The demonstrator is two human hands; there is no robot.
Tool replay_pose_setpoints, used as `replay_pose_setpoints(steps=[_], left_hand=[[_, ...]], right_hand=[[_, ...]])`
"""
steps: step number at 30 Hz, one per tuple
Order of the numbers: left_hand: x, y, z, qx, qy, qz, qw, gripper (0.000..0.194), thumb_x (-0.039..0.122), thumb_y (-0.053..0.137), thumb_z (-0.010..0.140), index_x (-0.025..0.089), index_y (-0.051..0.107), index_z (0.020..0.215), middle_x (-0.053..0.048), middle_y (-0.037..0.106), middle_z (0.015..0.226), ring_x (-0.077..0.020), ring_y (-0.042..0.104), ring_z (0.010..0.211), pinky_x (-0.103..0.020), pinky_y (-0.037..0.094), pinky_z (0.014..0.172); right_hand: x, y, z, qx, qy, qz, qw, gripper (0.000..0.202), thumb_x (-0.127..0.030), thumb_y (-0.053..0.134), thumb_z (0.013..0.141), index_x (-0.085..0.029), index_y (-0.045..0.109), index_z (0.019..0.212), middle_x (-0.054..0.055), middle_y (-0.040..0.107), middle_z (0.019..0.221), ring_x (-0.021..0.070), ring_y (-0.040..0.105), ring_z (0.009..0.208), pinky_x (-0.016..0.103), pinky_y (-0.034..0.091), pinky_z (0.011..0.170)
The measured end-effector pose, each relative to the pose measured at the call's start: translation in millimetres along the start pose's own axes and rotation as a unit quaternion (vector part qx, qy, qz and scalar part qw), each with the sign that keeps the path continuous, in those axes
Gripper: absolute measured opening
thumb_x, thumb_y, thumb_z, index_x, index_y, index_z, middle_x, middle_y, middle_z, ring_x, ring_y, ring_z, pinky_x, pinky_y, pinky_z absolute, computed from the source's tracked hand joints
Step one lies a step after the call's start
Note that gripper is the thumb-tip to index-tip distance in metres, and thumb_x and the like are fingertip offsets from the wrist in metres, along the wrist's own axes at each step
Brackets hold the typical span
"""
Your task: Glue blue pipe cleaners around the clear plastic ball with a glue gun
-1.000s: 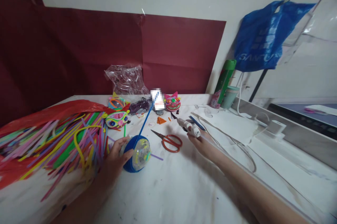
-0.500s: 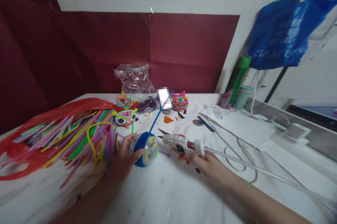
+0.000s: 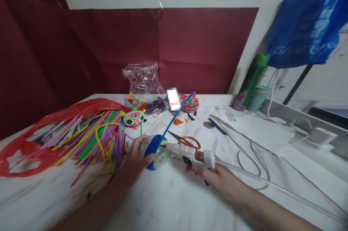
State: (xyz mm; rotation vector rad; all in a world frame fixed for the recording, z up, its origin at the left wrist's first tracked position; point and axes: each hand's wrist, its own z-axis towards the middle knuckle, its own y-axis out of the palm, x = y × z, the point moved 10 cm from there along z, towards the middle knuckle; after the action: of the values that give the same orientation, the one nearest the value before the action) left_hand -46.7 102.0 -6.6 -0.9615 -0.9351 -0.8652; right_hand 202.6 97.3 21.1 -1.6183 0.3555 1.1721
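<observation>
My left hand [image 3: 138, 155] grips a clear rounded plastic ball [image 3: 164, 155] with yellow bits showing in it and a blue fuzzy band around its middle. A blue pipe cleaner [image 3: 176, 115] sticks up from that band, slanting away to the right. In my right hand [image 3: 212, 176] is a white hot glue gun [image 3: 187, 152], with a long clear glue stick [image 3: 258, 176] trailing out of its back. The gun's dark nozzle is at the ball, close to the base of the pipe cleaner; whether it touches cannot be made out. Orange-handled scissors [image 3: 190, 142] lie just behind the gun.
At left, a red plastic bag [image 3: 89, 106] spills colourful pipe cleaners [image 3: 92, 137]. Decorated animal-face balls [image 3: 133, 118] stand towards the back. A blue pen [image 3: 217, 126], white cable loops and a white sheet [image 3: 258, 131] lie at right, near a green spray can [image 3: 255, 79].
The glue gun's nozzle has come up to the ball, where a gap showed before. The pipe cleaner leans further right, and the camera view has shifted slightly.
</observation>
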Motion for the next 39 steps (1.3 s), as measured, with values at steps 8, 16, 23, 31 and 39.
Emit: replay_pose_setpoints(steps=[8, 16, 23, 31, 39], left_hand=[[2, 6.8, -2, -0.028, 0.017, 0.023, 0.999, 0.059, 0.027, 0.065, 0.069, 0.022, 0.044, 0.123, -0.009, 0.054, 0.124, -0.0289, 0.051, 0.117, -0.044, 0.039, 0.100], [1, 4.7, -2, -0.015, 0.003, 0.020, 1.000, 0.058, 0.030, 0.067, 0.067, 0.023, 0.047, 0.120, -0.008, 0.056, 0.123, -0.0286, 0.053, 0.115, -0.040, 0.042, 0.097], [7, 5.2, -4, -0.020, 0.006, 0.032, 0.999, 0.058, 0.029, 0.066, 0.067, 0.023, 0.046, 0.121, -0.009, 0.055, 0.124, -0.0303, 0.051, 0.116, -0.044, 0.040, 0.098], [9, 3.2, -4, -0.007, 0.012, 0.032, 0.999, 0.057, 0.029, 0.068, 0.065, 0.023, 0.050, 0.119, -0.009, 0.058, 0.121, -0.0306, 0.052, 0.115, -0.044, 0.040, 0.100], [8, 2.8, -4, -0.007, 0.004, 0.037, 0.999, 0.059, 0.031, 0.068, 0.065, 0.024, 0.049, 0.120, -0.007, 0.056, 0.123, -0.0294, 0.052, 0.116, -0.043, 0.041, 0.100]], right_hand=[[2, 3, 0, -0.002, 0.031, 0.000, 1.000, 0.045, -0.053, 0.045, 0.076, -0.018, 0.068, 0.092, 0.009, 0.069, 0.097, 0.0279, 0.062, 0.090, 0.038, 0.052, 0.078], [-12, 3, -2, -0.001, -0.037, 0.012, 0.999, 0.038, -0.047, 0.047, 0.080, -0.017, 0.068, 0.092, 0.010, 0.071, 0.096, 0.0266, 0.064, 0.090, 0.036, 0.053, 0.081], [-9, 3, -1, 0.005, -0.036, 0.002, 0.999, 0.040, -0.049, 0.046, 0.079, -0.017, 0.068, 0.091, 0.009, 0.071, 0.093, 0.0262, 0.064, 0.088, 0.034, 0.053, 0.076], [0, 3, -2, 0.002, 0.007, -0.003, 1.000, 0.045, -0.051, 0.045, 0.080, -0.016, 0.068, 0.098, 0.010, 0.070, 0.096, 0.0263, 0.063, 0.083, 0.034, 0.053, 0.069], [-16, 4, -3, 0.000, -0.045, 0.008, 0.999, 0.036, -0.046, 0.047, 0.080, -0.018, 0.067, 0.090, 0.008, 0.071, 0.088, 0.0251, 0.064, 0.082, 0.032, 0.054, 0.072]])
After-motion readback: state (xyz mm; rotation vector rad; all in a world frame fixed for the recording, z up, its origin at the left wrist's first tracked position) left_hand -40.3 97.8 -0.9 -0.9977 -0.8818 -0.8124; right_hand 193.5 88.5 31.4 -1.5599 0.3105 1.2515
